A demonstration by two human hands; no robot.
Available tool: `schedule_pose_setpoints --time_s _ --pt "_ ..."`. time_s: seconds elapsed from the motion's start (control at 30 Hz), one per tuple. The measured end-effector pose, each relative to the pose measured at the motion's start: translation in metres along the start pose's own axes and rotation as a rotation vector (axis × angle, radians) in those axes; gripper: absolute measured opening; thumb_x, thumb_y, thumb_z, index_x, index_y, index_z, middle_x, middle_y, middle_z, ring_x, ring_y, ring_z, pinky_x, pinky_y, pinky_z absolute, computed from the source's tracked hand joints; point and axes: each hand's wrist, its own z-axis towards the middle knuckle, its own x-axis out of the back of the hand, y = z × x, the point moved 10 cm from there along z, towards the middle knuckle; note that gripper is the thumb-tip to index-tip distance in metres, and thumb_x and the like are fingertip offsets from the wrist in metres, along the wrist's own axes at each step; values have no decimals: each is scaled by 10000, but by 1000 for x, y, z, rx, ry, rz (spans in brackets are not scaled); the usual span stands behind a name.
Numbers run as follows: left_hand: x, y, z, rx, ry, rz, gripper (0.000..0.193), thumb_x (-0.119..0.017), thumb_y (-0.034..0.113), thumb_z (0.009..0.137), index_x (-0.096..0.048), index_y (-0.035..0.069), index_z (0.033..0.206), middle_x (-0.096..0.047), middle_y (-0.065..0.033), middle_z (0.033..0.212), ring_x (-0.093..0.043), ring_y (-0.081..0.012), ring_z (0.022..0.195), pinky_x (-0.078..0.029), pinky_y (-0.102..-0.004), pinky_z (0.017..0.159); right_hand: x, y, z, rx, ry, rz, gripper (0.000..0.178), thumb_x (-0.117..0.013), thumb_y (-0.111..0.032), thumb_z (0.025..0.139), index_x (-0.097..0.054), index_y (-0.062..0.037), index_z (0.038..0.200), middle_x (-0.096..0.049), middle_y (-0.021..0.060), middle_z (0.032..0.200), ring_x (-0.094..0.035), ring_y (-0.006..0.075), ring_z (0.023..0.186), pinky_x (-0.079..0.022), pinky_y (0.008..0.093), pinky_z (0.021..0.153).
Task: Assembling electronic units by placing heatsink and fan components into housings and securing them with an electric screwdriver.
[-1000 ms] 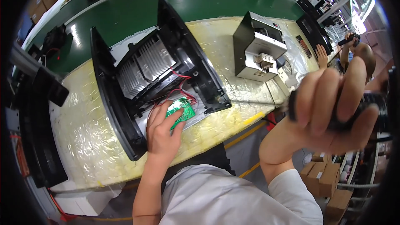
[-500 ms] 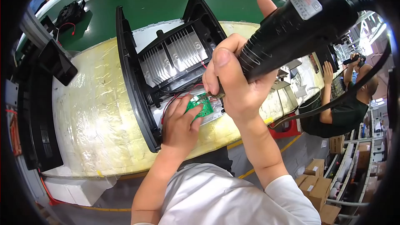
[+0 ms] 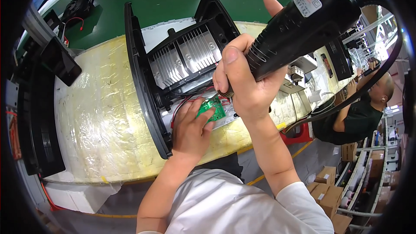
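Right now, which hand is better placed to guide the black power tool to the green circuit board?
Right, I'd judge: the right hand grips the black power tool, whose lower end points toward the green circuit board. The left hand seems occupied, fingers on the board.

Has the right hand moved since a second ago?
Yes, leftward, judged against the finned metal block: the right hand is now much nearer to it.

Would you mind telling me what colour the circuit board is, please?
The circuit board is green; it shows best in the head view.
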Motion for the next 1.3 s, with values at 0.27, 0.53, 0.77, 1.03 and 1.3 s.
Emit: schedule_pose_setpoints --time_s 0.27,0.53,0.77,1.03,1.3 --pt "1 0 3 -1 -6 -8 369 -773 67 758 -735 95 1125 -616 -174 1320 -539 -366 1223 -428 -452 1054 0 1 2 31 -18 -42 195 -683 97 830 -542 -13 909 -599 2 703 -545 57 558 -437 229 499" --pt "3 3 2 6 -5 -20 355 -767 53 755 -740 85 1107 -614 -174 1318 -539 -370 1218 -430 -449 1047 -9 -3 -4 91 -117 -129 691 -576 30 946 -186 -21 1515 -569 74 713 -524 105 480 -465 261 458" --pt "3 -1 5 7 -20 -51 329 -761 42 753 -748 66 1081 -626 -177 1295 -557 -376 1187 -437 -458 1032 -6 9 -4 63 -97 -84 586 -597 29 936 -272 -32 1420 -569 77 696 -516 109 472 -463 278 453" --pt "-4 11 19 -90 5 -17 289 -766 30 733 -733 41 1019 -634 -188 1260 -586 -393 1128 -472 -463 978 14 -9 -3 62 60 -66 474 -569 91 923 -356 0 1337 -560 51 701 -515 99 478 -448 251 458" --pt "3 16 29 -40 -104 -51 325 -764 -17 727 -718 -32 1048 -626 -175 1246 -585 -380 1115 -458 -438 966 131 -142 26 366 218 0 323 -466 -282 1036 -442 -95 774 -393 4 606 -372 110 444 -360 281 444"
